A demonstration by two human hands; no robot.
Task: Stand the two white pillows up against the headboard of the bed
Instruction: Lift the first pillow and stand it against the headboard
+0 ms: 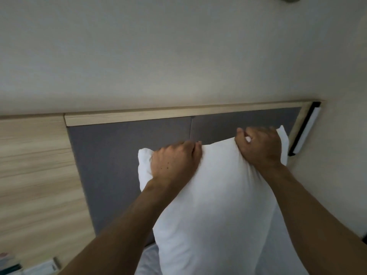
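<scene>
A white pillow (pixel 216 197) stands upright in front of the grey padded headboard (pixel 123 155), toward its right half. My left hand (pixel 174 161) grips the pillow's top edge near its left corner. My right hand (pixel 260 145) grips the top edge near the right corner. More white fabric (pixel 278 245) shows behind the pillow at lower right; I cannot tell whether it is the second pillow. White bedding (pixel 148 262) shows at the bottom.
A light wooden rail (pixel 178 114) caps the headboard, and a wood panel (pixel 35 165) extends to the left. A black-and-white wall fixture (pixel 305 128) hangs right of the headboard. Small items (pixel 29 266) lie at the bottom left. A pale wall (pixel 158 56) rises above.
</scene>
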